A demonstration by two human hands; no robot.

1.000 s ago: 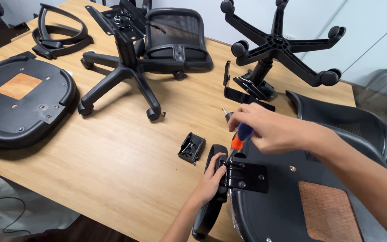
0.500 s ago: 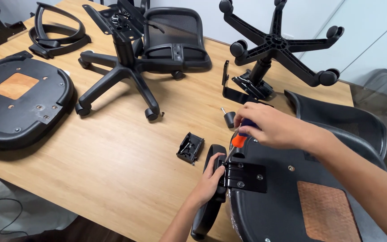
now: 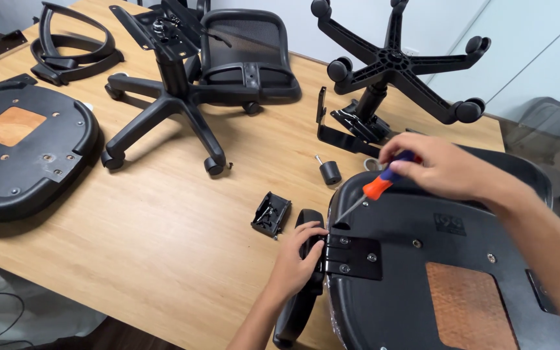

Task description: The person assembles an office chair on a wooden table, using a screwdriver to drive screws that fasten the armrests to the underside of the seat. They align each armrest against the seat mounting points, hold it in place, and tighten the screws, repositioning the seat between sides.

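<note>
A wide wooden table (image 3: 163, 240) fills the view, white wall panels behind it and floor showing past its near edge at the lower left. Your left hand (image 3: 296, 259) wraps around the top of a black chair armrest (image 3: 299, 285), fingers curled on it where its metal bracket (image 3: 351, 257) lies flat on the underside of the black seat pan (image 3: 422, 272). That seat pan sits at the table's right near corner and its front hangs over the near edge. Your right hand (image 3: 439, 168) grips an orange-handled screwdriver (image 3: 374, 189), fingers closed on the handle, the tip angled down to the seat pan's rim just above the bracket.

Just left of the armrest lies a small black clip part (image 3: 271, 214); a loose caster (image 3: 328, 172) stands near it, farther back. Bare wood stretches from there leftward to a second seat pan (image 3: 24, 155) at the left edge. Behind lie a five-star base with mesh backrest (image 3: 183, 84), an upturned star base (image 3: 396, 71) and a pair of armrest loops (image 3: 72, 45) at the far left corner.
</note>
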